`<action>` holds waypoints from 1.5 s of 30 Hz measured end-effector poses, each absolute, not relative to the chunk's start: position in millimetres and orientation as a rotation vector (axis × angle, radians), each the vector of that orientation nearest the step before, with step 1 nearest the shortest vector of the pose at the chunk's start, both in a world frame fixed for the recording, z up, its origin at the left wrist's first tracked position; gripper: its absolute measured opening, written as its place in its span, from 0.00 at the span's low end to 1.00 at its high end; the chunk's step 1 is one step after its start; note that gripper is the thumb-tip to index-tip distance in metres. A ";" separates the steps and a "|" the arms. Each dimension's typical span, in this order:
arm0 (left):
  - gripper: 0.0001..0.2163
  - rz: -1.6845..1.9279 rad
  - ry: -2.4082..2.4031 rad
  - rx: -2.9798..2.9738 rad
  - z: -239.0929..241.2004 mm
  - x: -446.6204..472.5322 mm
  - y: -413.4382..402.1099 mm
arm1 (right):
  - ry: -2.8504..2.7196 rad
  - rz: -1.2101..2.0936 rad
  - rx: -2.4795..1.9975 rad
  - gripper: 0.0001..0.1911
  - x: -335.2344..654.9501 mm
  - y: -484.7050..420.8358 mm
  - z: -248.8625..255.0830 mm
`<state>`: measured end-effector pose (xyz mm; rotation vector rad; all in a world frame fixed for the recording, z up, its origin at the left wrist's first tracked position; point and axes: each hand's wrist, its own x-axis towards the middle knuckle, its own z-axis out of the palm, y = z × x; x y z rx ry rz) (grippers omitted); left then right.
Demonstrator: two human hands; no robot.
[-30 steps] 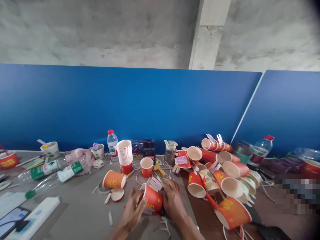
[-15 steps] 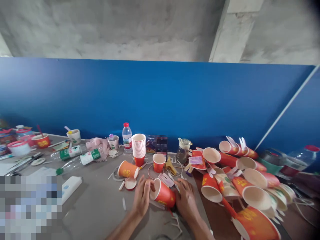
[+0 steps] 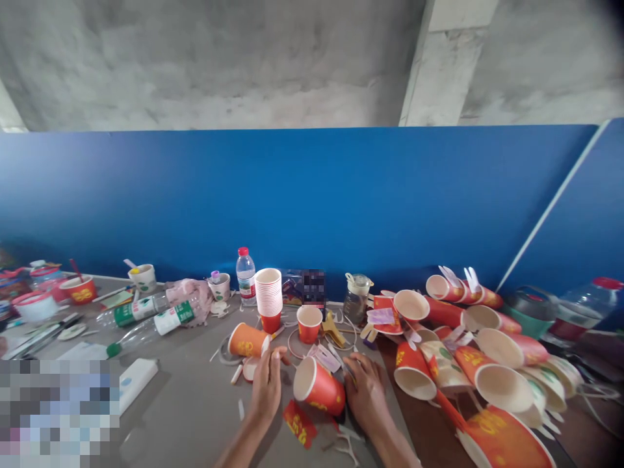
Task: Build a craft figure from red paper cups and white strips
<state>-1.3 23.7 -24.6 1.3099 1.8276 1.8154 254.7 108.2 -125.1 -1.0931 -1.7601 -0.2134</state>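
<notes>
Red paper cup with gold markings point(image 3: 322, 390) lies tilted on its side on a grey tabletop point(image 3: 190, 403), its pale open mouth turned toward our left hand point(image 3: 268, 383) and its base toward our right hand point(image 3: 366, 387). Our left hand stands clear of the cup, with nothing gripped; its fingers are raised close together, thumb pointing inward, in front of an orange paper cup on its side point(image 3: 244, 339). Our right hand rests just beside the cup's base, fingers bent downward; we cannot tell whether they are clamped on anything or touch the cup. Between our left forearm and the cup lies a flat red paper piece with gold markings point(image 3: 299, 424). Behind the cup we see a pale lilac piece point(image 3: 323, 357), a small upright red paper cup point(image 3: 309, 325) and a yellow object point(image 3: 334, 330). Farther back, a tall stack of white-rimmed paper cups point(image 3: 269, 296) stands near a clear plastic bottle with a red cap point(image 3: 246, 279). To our right, red and white paper cups point(image 3: 502, 387) lie heaped, before a blue partition point(image 3: 312, 201).
</notes>
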 end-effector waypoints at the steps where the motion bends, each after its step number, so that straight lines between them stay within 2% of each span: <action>1: 0.38 1.816 1.823 1.302 -27.6 -0.8 24.1 | -1.755 -0.202 -1.098 0.21 253.4 108.1 -126.0; 6: 0.41 1.808 1.781 1.253 -37.2 -1.5 28.2 | -1.735 -0.136 -1.128 0.21 246.8 107.6 -126.2; 9: 0.38 1.802 1.754 1.242 -39.6 -2.8 29.7 | -1.712 -0.171 -1.131 0.22 244.6 108.8 -124.6; 12: 0.31 1.825 1.731 1.230 -43.0 -2.5 29.3 | -1.692 -0.190 -1.120 0.23 245.6 110.9 -123.7; 16: 0.16 1.860 1.746 1.299 -47.4 -2.0 28.8 | -1.678 -0.164 -1.122 0.23 249.1 113.1 -122.5; 19: 0.12 1.912 1.785 1.380 -43.9 -6.1 28.7 | -1.683 -0.119 -1.165 0.22 249.7 110.9 -118.0; 27: 0.13 1.987 1.918 1.544 -24.6 -25.2 28.6 | -1.684 -0.080 -1.249 0.21 245.3 101.5 -96.7; 34: 0.15 1.835 1.775 1.688 -24.7 -10.5 28.2 | -1.721 -0.054 -1.302 0.18 251.0 105.6 -109.2; 39: 0.18 1.850 1.828 1.658 -23.4 -16.5 29.6 | -1.558 0.036 -1.305 0.18 252.7 117.6 -112.8; 45: 0.15 1.815 1.802 1.641 -37.1 -22.9 34.6 | -1.369 0.158 -1.312 0.18 258.2 121.4 -98.6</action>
